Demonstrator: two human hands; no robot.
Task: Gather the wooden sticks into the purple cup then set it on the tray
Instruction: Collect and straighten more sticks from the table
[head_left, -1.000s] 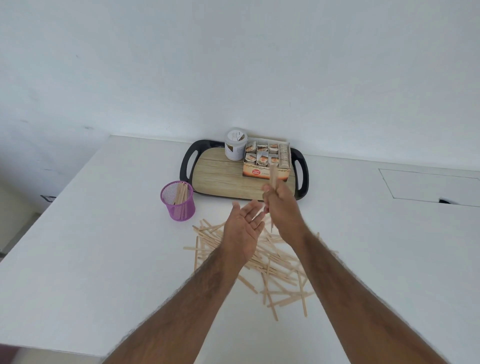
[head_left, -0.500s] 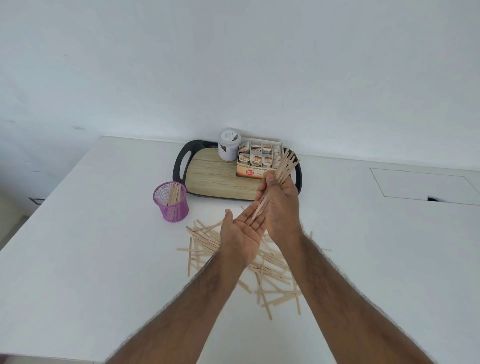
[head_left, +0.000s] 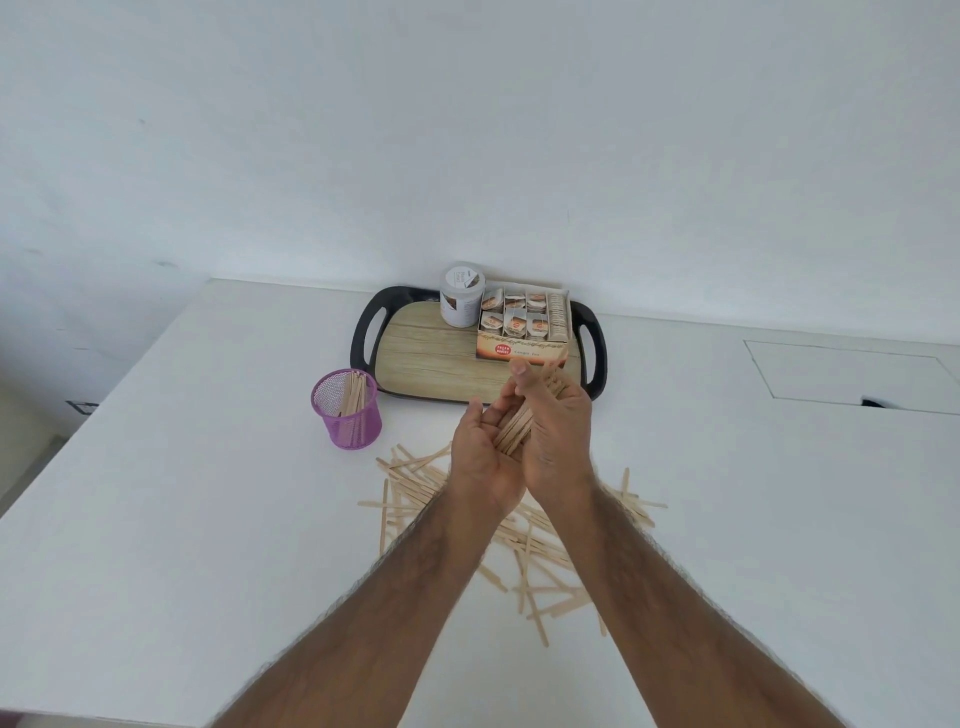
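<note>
The task is, in my judgement, at an early to middle stage. The cup (head_left: 347, 410) stands upright on the table (head_left: 182, 493), just beside the tray (head_left: 363, 332) at its 7 o'clock corner, not on it. It already holds some sticks (head_left: 353, 392), which lean against its right wall.

The right hand (head_left: 558, 431) grips a bundle (head_left: 514, 428) of sticks, with the fingers curled around it. The left hand (head_left: 480, 457) lies palm up with relaxed fingers, and the lower ends of the bundle rest against its palm. It seems the person is squaring the ends before the bundle goes to the cup, which is at 10 o'clock from the hands.

A large pile (head_left: 415, 478) lies loose on the table at 6 o'clock from the hands, partly hidden under the forearms. So most of the gathering is left, and the move of the cup to the tray is not yet done.

Counted: one cup, one tray, two hands. On the tray at 12 o'clock are one jar (head_left: 461, 296) and one tea box (head_left: 524, 332), and the near half is free. The cup holds perhaps eight sticks and the bundle roughly ten. The pile has some dozens, too crossed to count exactly.
</note>
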